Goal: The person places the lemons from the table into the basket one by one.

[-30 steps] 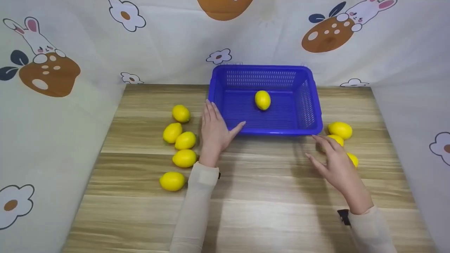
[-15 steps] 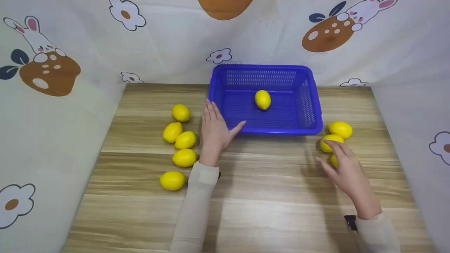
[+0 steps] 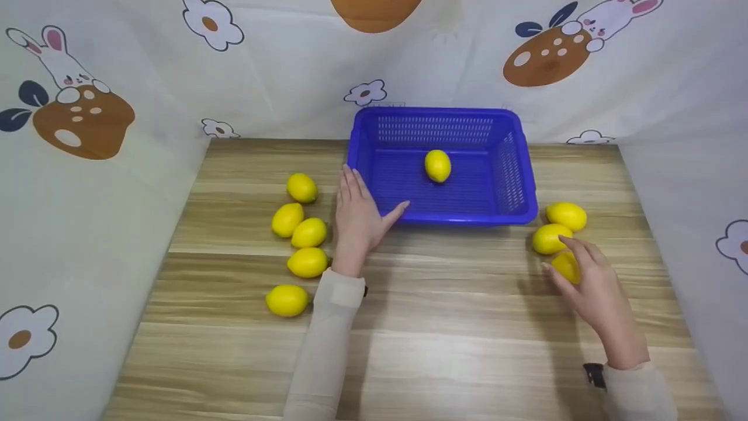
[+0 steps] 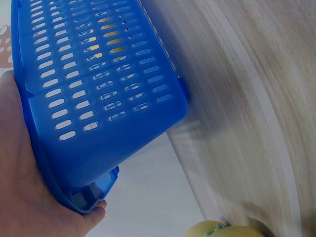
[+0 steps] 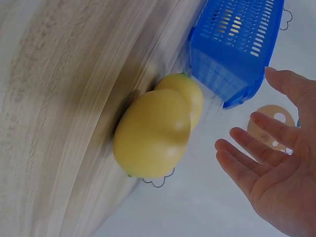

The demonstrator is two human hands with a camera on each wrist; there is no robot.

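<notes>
My left hand (image 3: 357, 216) lies on the front left corner of a blue plastic basket (image 3: 456, 220), fingers straight along its left rim and thumb out over the front rim. One lemon (image 3: 437, 166) rests on the basket floor. Over at the right, my right hand (image 3: 597, 286) hovers above the nearest lemon (image 3: 565, 267) with thumb and fingers spread apart, partly covering it. Two other lemons, a middle one (image 3: 549, 239) and a far one (image 3: 566, 217), lie just beyond. The right wrist view has the right hand (image 5: 279, 153) holding nothing, apart from a lemon (image 5: 153, 133).
Several lemons lie left of the basket in a loose column, among them a front one (image 3: 287, 300) and a back one (image 3: 302, 187). The wooden table (image 3: 432, 327) meets a printed cloth wall (image 3: 280, 70) behind the basket.
My right hand has moved right and toward me, from beside the basket's front right corner to over the nearest lemon, uncovering the middle lemon. The left hand has stayed on the basket.
</notes>
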